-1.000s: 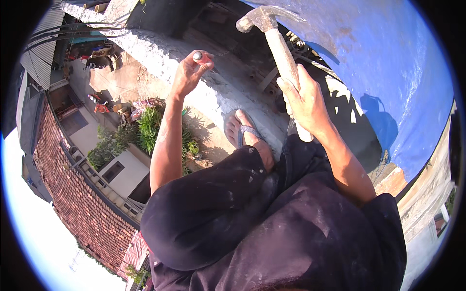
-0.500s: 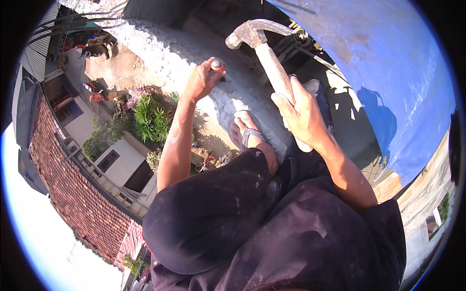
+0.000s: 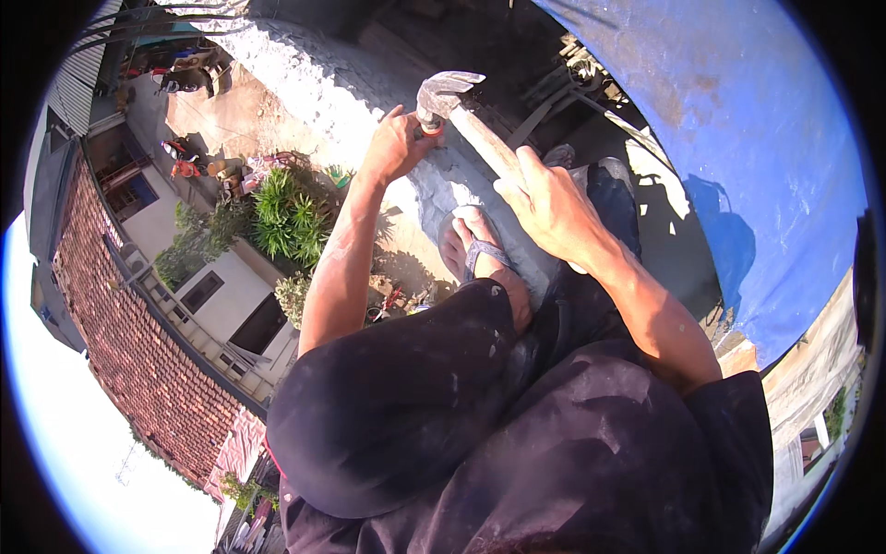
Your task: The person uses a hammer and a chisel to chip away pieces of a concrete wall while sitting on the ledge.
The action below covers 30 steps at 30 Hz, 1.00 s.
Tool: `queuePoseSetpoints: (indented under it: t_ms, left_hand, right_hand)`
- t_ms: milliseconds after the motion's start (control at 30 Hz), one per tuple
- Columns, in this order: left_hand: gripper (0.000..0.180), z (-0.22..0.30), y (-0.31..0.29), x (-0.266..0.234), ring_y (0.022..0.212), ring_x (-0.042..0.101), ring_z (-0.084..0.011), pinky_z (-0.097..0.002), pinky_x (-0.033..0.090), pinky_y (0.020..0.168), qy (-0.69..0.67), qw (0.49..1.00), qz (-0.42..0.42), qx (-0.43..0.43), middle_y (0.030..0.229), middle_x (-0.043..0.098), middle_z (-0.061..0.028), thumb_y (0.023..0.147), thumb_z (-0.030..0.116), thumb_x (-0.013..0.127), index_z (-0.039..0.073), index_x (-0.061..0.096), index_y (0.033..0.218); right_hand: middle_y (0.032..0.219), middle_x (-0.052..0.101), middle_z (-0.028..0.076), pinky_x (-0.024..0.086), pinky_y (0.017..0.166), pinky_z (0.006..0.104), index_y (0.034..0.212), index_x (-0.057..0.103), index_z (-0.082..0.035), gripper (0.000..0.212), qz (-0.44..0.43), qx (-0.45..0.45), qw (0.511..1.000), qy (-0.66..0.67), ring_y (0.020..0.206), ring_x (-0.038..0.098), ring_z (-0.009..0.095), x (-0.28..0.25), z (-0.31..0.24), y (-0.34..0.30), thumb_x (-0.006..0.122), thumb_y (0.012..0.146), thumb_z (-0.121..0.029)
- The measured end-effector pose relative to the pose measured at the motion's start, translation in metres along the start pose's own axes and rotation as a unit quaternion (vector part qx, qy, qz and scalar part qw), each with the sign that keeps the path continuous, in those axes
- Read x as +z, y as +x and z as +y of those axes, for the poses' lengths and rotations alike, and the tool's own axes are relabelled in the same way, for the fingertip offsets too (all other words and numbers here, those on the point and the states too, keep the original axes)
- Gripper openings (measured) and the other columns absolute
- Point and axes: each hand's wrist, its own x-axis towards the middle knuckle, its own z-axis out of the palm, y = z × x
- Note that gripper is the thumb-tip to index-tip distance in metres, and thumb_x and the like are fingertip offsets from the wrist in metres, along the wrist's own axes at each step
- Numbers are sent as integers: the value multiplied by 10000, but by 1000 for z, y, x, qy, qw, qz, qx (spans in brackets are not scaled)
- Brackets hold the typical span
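In my right hand [image 3: 554,210] is a claw hammer [image 3: 486,145] with a pale, worn wooden handle. The hammer's grey head meets, or hangs just over, the top of a chisel [image 3: 433,131]. My left hand [image 3: 393,150] is closed around that chisel, which shows nearly end-on with a reddish-orange band; its lower part is hidden. Beneath both hands runs a rough concrete wall top [image 3: 434,198], whitish and crumbly along its left side. My sandalled foot [image 3: 478,242] rests on it close to the chisel.
A blue tarp [image 3: 720,120] hangs along the right. Left of the wall the ground drops to a yard with a green bush [image 3: 284,217], a parked motorbike [image 3: 185,162] and a house with a tiled roof [image 3: 138,342]. Dark cables [image 3: 152,32] cross the far left.
The hammer has swung down and left, its head now at the chisel's top. My right hand has tilted left with it. The left hand has shifted slightly right with the view.
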Motion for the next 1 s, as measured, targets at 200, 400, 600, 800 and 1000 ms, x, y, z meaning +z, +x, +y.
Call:
queuePoseSetpoints:
  t_ms: [200, 400, 600, 800, 1000]
  left_hand:
    - [327, 3, 1, 7, 932, 718, -384, -461, 425, 1159, 17, 999, 30, -36, 906, 756, -193, 857, 266, 787, 57, 712, 1096]
    - [403, 17, 20, 2, 964, 719, -408, -466, 557, 895, -8, 994, 3, -105, 961, 751, -226, 846, 306, 794, 49, 713, 1146]
    - [365, 3, 28, -6, 931, 747, -350, -444, 565, 833, -5, 995, 12, -96, 950, 770, -173, 876, 322, 777, 60, 718, 1122]
    - [315, 3, 52, -18, 879, 750, -318, -417, 552, 818, -29, 997, 17, -75, 910, 768, -161, 870, 293, 780, 50, 719, 1061]
    - [441, -2, 52, -8, 948, 721, -398, -468, 553, 867, 31, 994, -27, -101, 943, 755, -203, 845, 380, 793, 72, 717, 1152]
  right_hand:
    - [761, 666, 250, 514, 550, 439, 1112, 495, 9, 294, 210, -131, 961, 125, 793, 700, 476, -24, -55, -5, 674, 1008, -200]
    - [754, 665, 301, 520, 587, 521, 1093, 493, 42, 327, 103, -31, 994, 3, 758, 684, 512, 14, 12, 10, 628, 1022, -247]
    - [773, 648, 328, 513, 621, 512, 1029, 484, 50, 369, 115, -13, 993, 11, 789, 694, 501, -8, 15, -4, 642, 1021, -282]
    - [651, 609, 199, 481, 504, 400, 1009, 507, 58, 405, 177, 29, 975, 134, 529, 655, 299, -40, 3, 25, 648, 1034, -321]
    - [652, 588, 60, 466, 466, 330, 1008, 525, 17, 369, 142, 73, 970, 185, 502, 590, 138, -47, -5, 22, 648, 1038, -329]
